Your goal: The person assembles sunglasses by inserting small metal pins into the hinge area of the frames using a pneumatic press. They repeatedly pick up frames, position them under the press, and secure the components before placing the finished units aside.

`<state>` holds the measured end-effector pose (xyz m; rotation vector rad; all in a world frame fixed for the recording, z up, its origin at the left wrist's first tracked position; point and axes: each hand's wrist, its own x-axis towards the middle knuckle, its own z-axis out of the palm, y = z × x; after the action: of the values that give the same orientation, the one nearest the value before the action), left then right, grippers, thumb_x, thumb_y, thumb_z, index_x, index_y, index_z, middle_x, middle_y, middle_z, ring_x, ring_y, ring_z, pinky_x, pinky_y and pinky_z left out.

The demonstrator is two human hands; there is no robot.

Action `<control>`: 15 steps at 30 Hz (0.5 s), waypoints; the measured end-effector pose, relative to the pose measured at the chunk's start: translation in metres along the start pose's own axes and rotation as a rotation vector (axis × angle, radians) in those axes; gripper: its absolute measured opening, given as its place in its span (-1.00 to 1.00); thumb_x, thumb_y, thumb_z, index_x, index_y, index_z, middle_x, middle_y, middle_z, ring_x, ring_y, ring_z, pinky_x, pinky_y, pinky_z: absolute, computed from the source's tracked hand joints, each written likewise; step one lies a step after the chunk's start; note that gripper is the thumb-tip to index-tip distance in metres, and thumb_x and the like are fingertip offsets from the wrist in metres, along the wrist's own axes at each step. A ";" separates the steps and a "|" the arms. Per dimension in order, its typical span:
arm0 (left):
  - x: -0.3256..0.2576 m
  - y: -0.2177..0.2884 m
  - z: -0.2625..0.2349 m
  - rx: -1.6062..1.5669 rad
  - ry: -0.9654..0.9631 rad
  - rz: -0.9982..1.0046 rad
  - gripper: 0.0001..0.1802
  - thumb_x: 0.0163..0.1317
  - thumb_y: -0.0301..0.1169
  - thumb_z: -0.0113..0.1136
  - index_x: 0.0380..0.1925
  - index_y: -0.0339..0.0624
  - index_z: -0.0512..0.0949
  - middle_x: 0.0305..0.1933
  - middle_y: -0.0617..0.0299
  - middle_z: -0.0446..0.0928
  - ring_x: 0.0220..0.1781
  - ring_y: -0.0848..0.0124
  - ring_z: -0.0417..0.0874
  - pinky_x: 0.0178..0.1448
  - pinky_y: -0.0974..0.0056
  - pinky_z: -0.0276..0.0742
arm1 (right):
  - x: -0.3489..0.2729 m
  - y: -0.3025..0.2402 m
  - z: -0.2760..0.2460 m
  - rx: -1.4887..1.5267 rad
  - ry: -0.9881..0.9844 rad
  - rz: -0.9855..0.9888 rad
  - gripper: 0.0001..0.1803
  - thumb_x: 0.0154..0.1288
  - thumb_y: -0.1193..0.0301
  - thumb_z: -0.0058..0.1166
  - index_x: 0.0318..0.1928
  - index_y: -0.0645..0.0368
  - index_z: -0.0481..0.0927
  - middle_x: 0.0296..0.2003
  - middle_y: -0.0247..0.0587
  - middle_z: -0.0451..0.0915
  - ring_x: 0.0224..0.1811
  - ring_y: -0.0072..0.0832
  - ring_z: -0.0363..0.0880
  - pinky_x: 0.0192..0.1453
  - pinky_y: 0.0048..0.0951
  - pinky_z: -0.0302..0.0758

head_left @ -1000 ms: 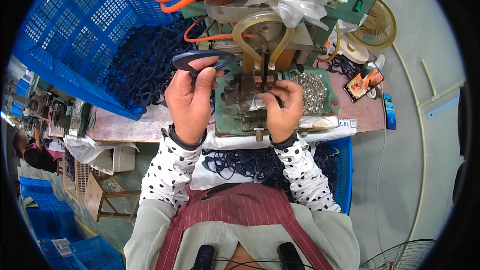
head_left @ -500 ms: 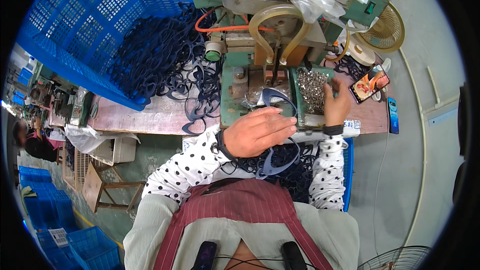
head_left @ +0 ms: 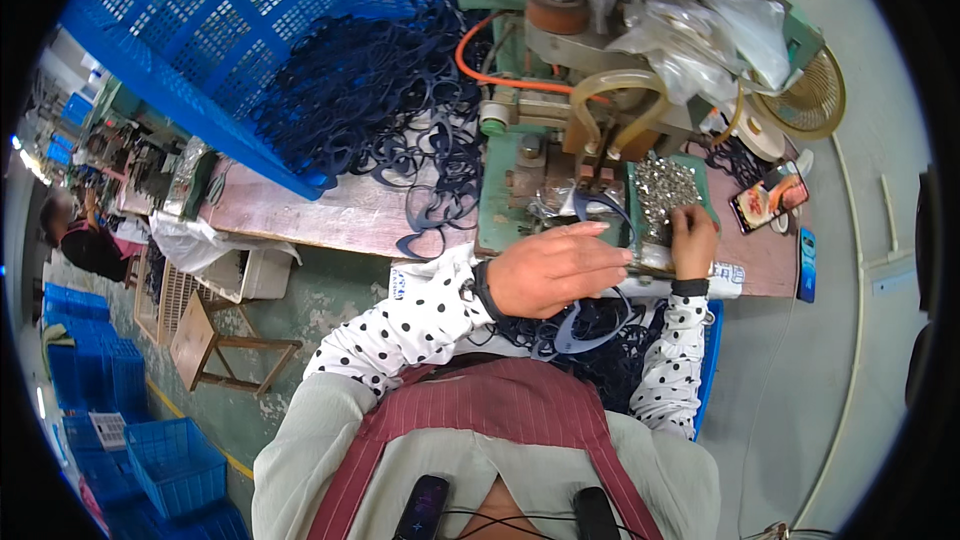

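Note:
My left hand (head_left: 553, 270) is closed on a dark blue looped strap (head_left: 578, 328) in front of the machine. One curved end of the strap shows beyond my fingers, close to the machine's working point; the other loop hangs on the near side. To the right, my right hand (head_left: 693, 245) has its fingertips pressed together at the near right edge of a heap of small shiny metal pieces (head_left: 663, 190). What lies between those fingertips is too small to make out. The green machine (head_left: 505, 210) stands just ahead of both hands.
A big blue crate (head_left: 190, 110) spills dark blue straps (head_left: 375, 105) onto the table at left. More straps lie in my lap. On the right are a phone (head_left: 768, 197), a blue handset-shaped item (head_left: 806, 265) and a fan (head_left: 805, 95). A wooden stool (head_left: 190, 342) stands at left.
The whole view has shifted. My right hand has come from the right side of the metal heap to its near edge, and its fingers have drawn together. My left hand keeps the strap.

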<state>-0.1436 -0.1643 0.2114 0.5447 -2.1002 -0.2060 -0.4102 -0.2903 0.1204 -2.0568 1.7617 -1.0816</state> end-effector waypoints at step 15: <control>-0.153 -0.125 -0.100 0.871 0.349 -1.231 -0.65 0.37 -0.13 0.07 -0.12 -0.19 0.55 -0.39 -0.02 0.62 -0.30 -0.02 0.65 -0.23 0.01 0.50 | -0.015 -0.020 0.004 0.252 0.272 0.071 -0.83 0.35 0.39 0.16 -0.19 0.23 0.67 -0.43 -0.20 0.70 -0.49 -0.53 0.68 -0.37 -0.51 0.54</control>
<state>0.0492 -0.1992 0.1081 2.1649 -1.1699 0.1410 -0.3926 -0.2724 0.1235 -1.7525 1.6947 -1.5337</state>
